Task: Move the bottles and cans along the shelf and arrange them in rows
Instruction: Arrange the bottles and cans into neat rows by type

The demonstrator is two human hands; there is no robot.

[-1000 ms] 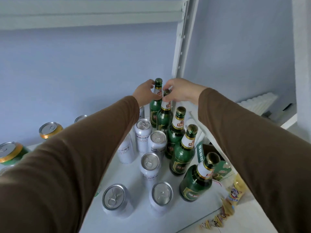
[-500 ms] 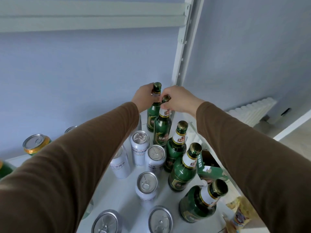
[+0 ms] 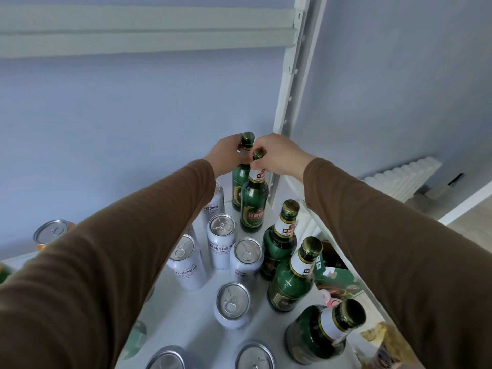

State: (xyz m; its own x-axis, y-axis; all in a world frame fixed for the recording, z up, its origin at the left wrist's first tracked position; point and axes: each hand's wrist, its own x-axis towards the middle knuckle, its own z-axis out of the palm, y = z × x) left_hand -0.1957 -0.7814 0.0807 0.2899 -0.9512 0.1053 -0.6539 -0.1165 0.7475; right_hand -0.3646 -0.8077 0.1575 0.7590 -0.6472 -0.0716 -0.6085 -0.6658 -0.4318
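White shelf [image 3: 186,310] against a blue wall carries green bottles in a row along its right side, white cans [image 3: 222,245] beside them. At the back, the left hand [image 3: 226,155] grips the rear bottle [image 3: 241,182] by its neck; the right hand [image 3: 277,157] pinches the next bottle [image 3: 254,203] at its cap.

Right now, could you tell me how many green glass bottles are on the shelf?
5, in a row along the right side: rearmost, second, middle, fourth, nearest. The arms may hide others.

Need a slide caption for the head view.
Both hands, left hand and right hand, grip two green bottle necks at the shelf corner.
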